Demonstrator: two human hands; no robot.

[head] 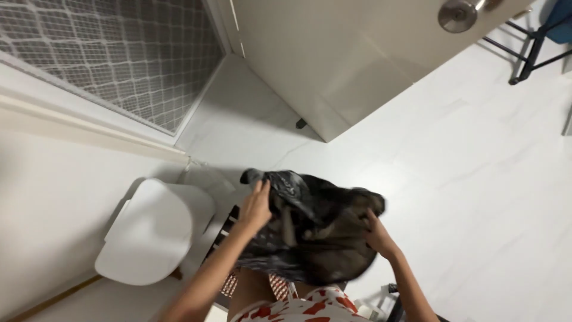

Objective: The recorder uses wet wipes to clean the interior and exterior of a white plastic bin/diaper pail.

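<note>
1. Black plastic bag [313, 229] is held up in front of the person's body, above the floor [465, 197], stretched between both hands, likely to keep its mouth spread.
2. Left hand [256, 209] grips the bag's upper left edge; its fingers [260, 189] are curled tight on a bunched bit of plastic.
3. Right hand [376, 235] pinches the right edge, fingers closed on the film; the bag sags between the two grips.
4. White lidded bin [152, 229] sits just left of the bag, against the wall [53, 197], lid down. A dark slatted thing shows under the bag; can't tell what it is.
5. Tight on the left: wall, bin and mesh window [119, 53] hem in that side.
6. Door [333, 59] stands ahead with its knob [457, 15] near the top edge, and its bottom corner stops short of the bag.
7. Open white floor to the right and ahead. Black chair legs [527, 53] stand far off at top right, well apart from the hands.
</note>
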